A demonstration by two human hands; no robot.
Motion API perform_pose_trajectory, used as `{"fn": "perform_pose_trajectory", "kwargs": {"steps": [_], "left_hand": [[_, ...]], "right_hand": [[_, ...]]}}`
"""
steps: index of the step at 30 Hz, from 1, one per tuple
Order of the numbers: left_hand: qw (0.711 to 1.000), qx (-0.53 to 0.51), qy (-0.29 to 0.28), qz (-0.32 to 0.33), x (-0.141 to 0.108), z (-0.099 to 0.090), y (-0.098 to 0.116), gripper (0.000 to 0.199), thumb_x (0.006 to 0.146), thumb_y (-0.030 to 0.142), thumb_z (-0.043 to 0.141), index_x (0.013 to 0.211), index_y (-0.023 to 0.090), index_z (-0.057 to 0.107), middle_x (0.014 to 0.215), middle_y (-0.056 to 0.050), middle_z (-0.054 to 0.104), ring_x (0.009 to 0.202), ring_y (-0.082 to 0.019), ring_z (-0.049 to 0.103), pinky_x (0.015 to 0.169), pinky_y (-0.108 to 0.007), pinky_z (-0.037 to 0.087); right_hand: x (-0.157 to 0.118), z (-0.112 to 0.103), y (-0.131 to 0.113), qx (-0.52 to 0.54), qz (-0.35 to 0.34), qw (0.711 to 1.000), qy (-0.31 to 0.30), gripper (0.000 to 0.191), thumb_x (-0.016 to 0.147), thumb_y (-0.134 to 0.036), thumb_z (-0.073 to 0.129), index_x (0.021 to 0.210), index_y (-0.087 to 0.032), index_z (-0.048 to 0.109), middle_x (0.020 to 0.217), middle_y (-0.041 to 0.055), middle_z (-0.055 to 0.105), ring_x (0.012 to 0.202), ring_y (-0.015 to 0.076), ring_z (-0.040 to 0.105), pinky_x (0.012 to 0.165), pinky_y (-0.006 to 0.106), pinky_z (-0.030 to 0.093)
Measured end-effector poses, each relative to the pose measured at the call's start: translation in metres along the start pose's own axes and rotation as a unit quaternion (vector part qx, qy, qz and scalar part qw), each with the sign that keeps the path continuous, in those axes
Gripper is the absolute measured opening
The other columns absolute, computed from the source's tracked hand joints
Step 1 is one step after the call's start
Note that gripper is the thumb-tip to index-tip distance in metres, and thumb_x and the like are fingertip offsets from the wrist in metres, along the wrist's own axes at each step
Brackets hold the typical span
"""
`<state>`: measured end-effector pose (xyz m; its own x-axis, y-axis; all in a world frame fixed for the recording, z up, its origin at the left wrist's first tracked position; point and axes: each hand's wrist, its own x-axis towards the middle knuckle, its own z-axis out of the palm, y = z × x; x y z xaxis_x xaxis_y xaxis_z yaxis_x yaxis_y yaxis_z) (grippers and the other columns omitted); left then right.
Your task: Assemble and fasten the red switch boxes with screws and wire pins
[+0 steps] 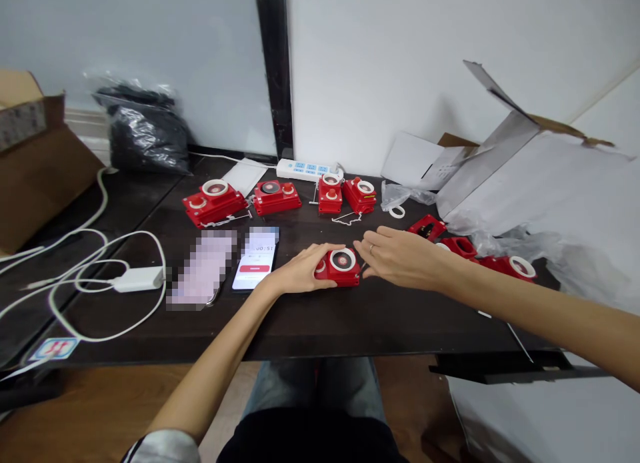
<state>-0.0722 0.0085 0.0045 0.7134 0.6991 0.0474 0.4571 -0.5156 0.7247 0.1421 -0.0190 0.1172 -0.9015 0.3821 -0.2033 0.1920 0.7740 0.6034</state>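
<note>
Hands (300,271) (403,257) flanking red switch box (344,268)

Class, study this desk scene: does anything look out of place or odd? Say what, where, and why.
Two things stand out. Left of the phone, a pixelated rectangle on the dark table cannot be read. At right, a red box sits apart from the row at the back, its dark inside showing, near crumpled plastic.

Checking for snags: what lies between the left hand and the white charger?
In the head view, two phones lie between the left hand and the white charger: a lit phone and a pixelated one.
</note>
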Motion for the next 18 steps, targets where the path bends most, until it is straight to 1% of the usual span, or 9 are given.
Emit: {"fn": "perform_pose_trajectory", "kwargs": {"steps": [2, 5, 8, 10, 12, 14, 16, 18], "left_hand": [[1.0, -0.002, 0.002, -0.003, 0.0, 0.0, 0.001, 0.07, 0.077, 0.033, 0.068, 0.138, 0.027, 0.033, 0.134, -0.006, 0.049, 0.12, -0.027, 0.048, 0.103, -0.042, 0.036], [1.0, -0.008, 0.002, -0.009, 0.0, 0.0, 0.002, 0.071, 0.076, 0.033, 0.069, 0.137, 0.028, 0.034, 0.134, -0.006, 0.049, 0.12, -0.027, 0.048, 0.103, -0.041, 0.036], [1.0, -0.013, 0.006, -0.011, 0.0, 0.0, 0.003, 0.071, 0.075, 0.032, 0.069, 0.136, 0.027, 0.035, 0.133, -0.005, 0.05, 0.119, -0.027, 0.048, 0.102, -0.04, 0.036], [1.0, -0.015, 0.007, -0.006, 0.0, 0.0, 0.003, 0.07, 0.075, 0.032, 0.069, 0.136, 0.027, 0.035, 0.133, -0.005, 0.05, 0.12, -0.027, 0.048, 0.103, -0.041, 0.036], [1.0, -0.016, 0.008, -0.001, 0.0, 0.0, 0.003, 0.069, 0.075, 0.032, 0.069, 0.136, 0.028, 0.036, 0.133, -0.005, 0.05, 0.12, -0.027, 0.048, 0.103, -0.041, 0.036], [1.0, -0.015, 0.009, 0.0, 0.0, 0.0, 0.002, 0.069, 0.076, 0.032, 0.069, 0.136, 0.028, 0.035, 0.133, -0.005, 0.05, 0.12, -0.027, 0.048, 0.102, -0.042, 0.036], [1.0, -0.013, 0.009, -0.001, 0.0, 0.0, 0.002, 0.07, 0.075, 0.033, 0.069, 0.136, 0.027, 0.035, 0.133, -0.006, 0.05, 0.12, -0.027, 0.048, 0.102, -0.041, 0.036], [1.0, -0.011, 0.008, -0.001, 0.0, 0.0, 0.002, 0.069, 0.076, 0.033, 0.069, 0.136, 0.026, 0.035, 0.133, -0.006, 0.05, 0.121, -0.027, 0.047, 0.102, -0.041, 0.036]], "right_hand": [[-0.002, 0.001, -0.003, 0.01, 0.038, 0.999, -0.035, 0.019, 0.091, -0.018, 0.051, 0.082, -0.01, 0.065, 0.075, 0.0086, 0.063, 0.076, 0.0177, 0.048, 0.059, 0.03, 0.026], [-0.003, -0.001, -0.004, 0.031, 0.043, 0.997, -0.062, 0.014, 0.087, -0.011, 0.053, 0.077, -0.012, 0.063, 0.073, 0.0074, 0.062, 0.074, 0.0172, 0.05, 0.058, 0.03, 0.025], [-0.004, -0.007, -0.003, 0.04, 0.039, 0.997, -0.058, 0.012, 0.085, -0.006, 0.053, 0.079, -0.013, 0.06, 0.076, 0.0065, 0.062, 0.07, 0.0165, 0.051, 0.057, 0.03, 0.023], [-0.004, -0.009, -0.002, 0.039, 0.038, 0.998, -0.042, 0.013, 0.087, -0.006, 0.05, 0.083, -0.014, 0.059, 0.076, 0.0057, 0.062, 0.067, 0.016, 0.051, 0.055, 0.029, 0.022], [-0.005, -0.007, -0.001, 0.04, 0.032, 0.998, -0.022, 0.013, 0.09, -0.009, 0.047, 0.091, -0.015, 0.059, 0.075, 0.0053, 0.061, 0.067, 0.0158, 0.051, 0.056, 0.029, 0.023], [-0.005, -0.004, -0.001, 0.042, 0.034, 0.998, -0.014, 0.014, 0.093, -0.016, 0.046, 0.096, -0.012, 0.059, 0.075, 0.0066, 0.062, 0.071, 0.0167, 0.052, 0.058, 0.029, 0.025], [-0.006, -0.001, 0.0, 0.045, 0.044, 0.998, -0.028, 0.018, 0.094, -0.021, 0.047, 0.09, -0.01, 0.06, 0.076, 0.0083, 0.061, 0.075, 0.018, 0.053, 0.06, 0.029, 0.027], [-0.007, -0.001, 0.0, 0.048, 0.053, 0.996, -0.055, 0.019, 0.092, -0.019, 0.049, 0.08, -0.011, 0.06, 0.074, 0.0085, 0.061, 0.077, 0.0191, 0.053, 0.061, 0.03, 0.028]]}}
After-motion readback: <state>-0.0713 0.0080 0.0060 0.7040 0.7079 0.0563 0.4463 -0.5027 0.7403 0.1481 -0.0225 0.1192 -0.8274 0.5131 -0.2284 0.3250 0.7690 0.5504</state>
